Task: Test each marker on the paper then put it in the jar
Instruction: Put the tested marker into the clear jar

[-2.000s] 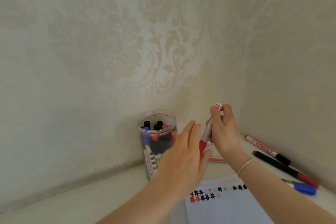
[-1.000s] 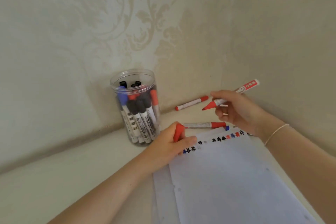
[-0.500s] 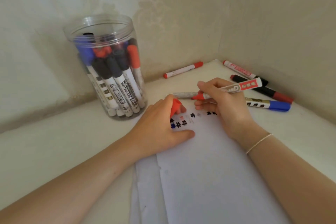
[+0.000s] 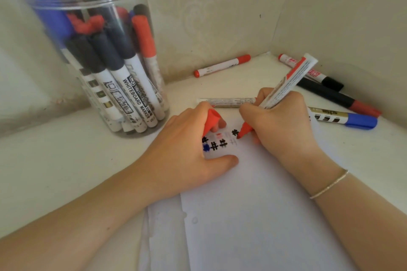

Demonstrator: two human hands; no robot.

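Observation:
My right hand (image 4: 279, 125) grips an uncapped red marker (image 4: 288, 82), its red tip touching the white paper (image 4: 253, 215) beside a row of black, blue and red test marks (image 4: 217, 142). My left hand (image 4: 187, 154) rests on the paper's upper left corner and holds the red cap (image 4: 211, 121) between its fingers. The clear plastic jar (image 4: 92, 50) stands at the left, filled with several black, blue and red markers.
Loose markers lie by the walls: a red one (image 4: 222, 65) at the back, another (image 4: 226, 102) behind my hands, a black-capped one (image 4: 317, 75), a black and red one (image 4: 337, 97) and a blue-capped one (image 4: 345, 117) at right. Walls close the corner.
The view dropped and closed in on the table. My right hand brought the uncapped red marker down from the air until its tip met the paper. My left hand keeps the cap.

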